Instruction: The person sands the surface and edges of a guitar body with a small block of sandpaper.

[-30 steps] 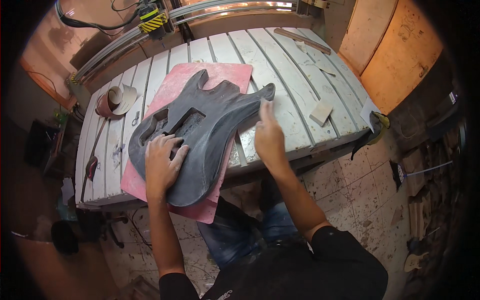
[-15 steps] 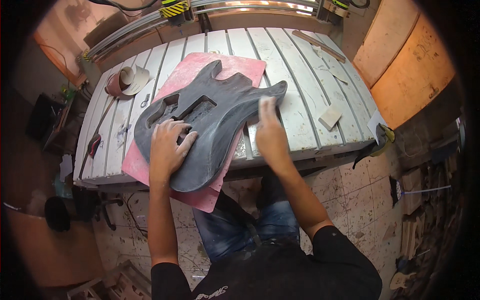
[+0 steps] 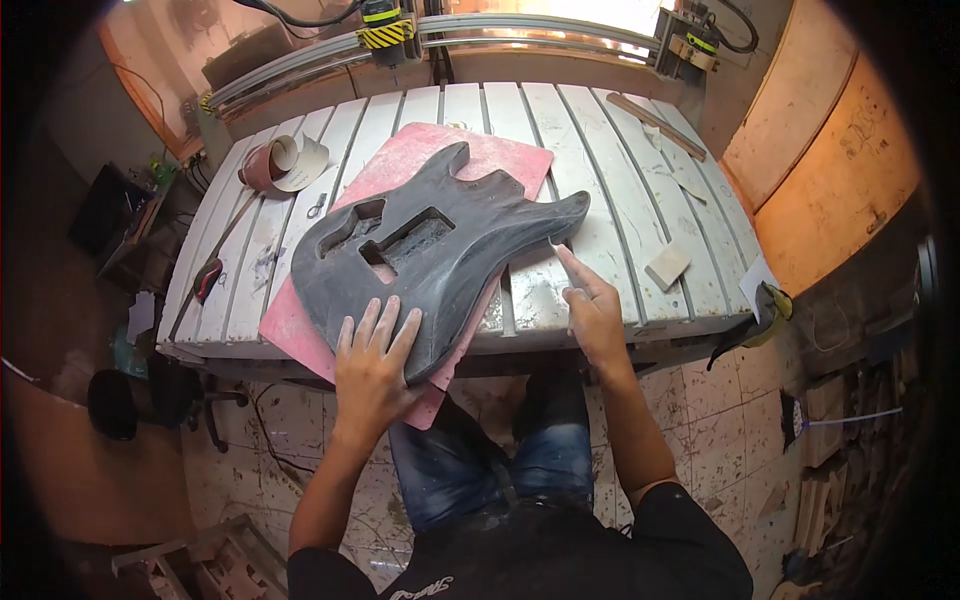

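A dark grey electric guitar body (image 3: 450, 270), dusty and with cut-out cavities, lies at a slant on a pink board (image 3: 510, 160). My left hand (image 3: 372, 365) rests on its near lower edge, fingers spread flat over the surface. Beside the right-hand horn is my right hand (image 3: 594, 310), its index finger stretched toward the horn's edge and the other fingers curled under. A thin pale edge shows at that fingertip; what it belongs to is too small to make out.
The white slatted table (image 3: 600, 270) carries a pale block (image 3: 669, 265) at right, a wooden strip (image 3: 655, 125) at the far right, a roll of abrasive paper (image 3: 275, 170) at left and a long tool with a dark red handle (image 3: 207, 280). A machine gantry (image 3: 530, 38) spans the back.
My left hand has slid from the cavity area to the body's near edge. The right hand has drawn back from the horn, slightly right and nearer. The whole view has shifted a little.
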The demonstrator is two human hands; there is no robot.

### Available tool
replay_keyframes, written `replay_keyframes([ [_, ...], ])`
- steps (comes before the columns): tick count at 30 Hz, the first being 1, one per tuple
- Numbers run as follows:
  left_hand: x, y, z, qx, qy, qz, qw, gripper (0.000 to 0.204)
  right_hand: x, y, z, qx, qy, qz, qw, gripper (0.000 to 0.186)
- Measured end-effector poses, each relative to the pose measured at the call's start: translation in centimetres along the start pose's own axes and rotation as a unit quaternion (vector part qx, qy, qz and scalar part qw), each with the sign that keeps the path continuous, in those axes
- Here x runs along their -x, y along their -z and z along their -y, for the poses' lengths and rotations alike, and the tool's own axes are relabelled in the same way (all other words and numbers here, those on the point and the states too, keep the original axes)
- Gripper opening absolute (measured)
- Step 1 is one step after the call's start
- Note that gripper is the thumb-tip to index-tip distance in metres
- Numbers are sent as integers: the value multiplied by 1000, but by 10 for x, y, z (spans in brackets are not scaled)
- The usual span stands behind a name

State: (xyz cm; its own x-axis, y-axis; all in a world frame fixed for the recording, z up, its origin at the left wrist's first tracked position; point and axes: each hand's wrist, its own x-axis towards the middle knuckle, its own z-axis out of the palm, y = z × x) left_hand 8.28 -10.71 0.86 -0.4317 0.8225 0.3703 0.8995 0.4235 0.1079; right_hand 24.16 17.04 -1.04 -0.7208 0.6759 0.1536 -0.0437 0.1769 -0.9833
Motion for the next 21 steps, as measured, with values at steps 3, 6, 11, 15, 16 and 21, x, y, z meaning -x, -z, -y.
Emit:
replay_keyframes([
  [3, 0, -1, 9, -5, -30, -19, 999, 100, -17, 12, -35, 60, 65, -24, 996, 60],
  [6, -3, 11, 15, -49, -60, 12, 997, 89, -27, 12, -29, 152, 142, -50, 977, 60],
  [11, -14, 54, 30, -17, -75, 14, 997, 94, -40, 9, -18, 281, 230, -91, 927, 65],
  [15, -21, 73, 38, -6, -100, -27, 995, 95, -60, 4, -7, 304, 243, -109, 915, 71],
  [16, -20, 72, 39, -5, -99, -33, 994, 92, -59, -4, -6, 298, 207, -100, 927, 73],
  [21, -23, 67, 38, 5, -102, -60, 993, 86, -46, -49, -17, 282, 318, 2, 905, 78],
])
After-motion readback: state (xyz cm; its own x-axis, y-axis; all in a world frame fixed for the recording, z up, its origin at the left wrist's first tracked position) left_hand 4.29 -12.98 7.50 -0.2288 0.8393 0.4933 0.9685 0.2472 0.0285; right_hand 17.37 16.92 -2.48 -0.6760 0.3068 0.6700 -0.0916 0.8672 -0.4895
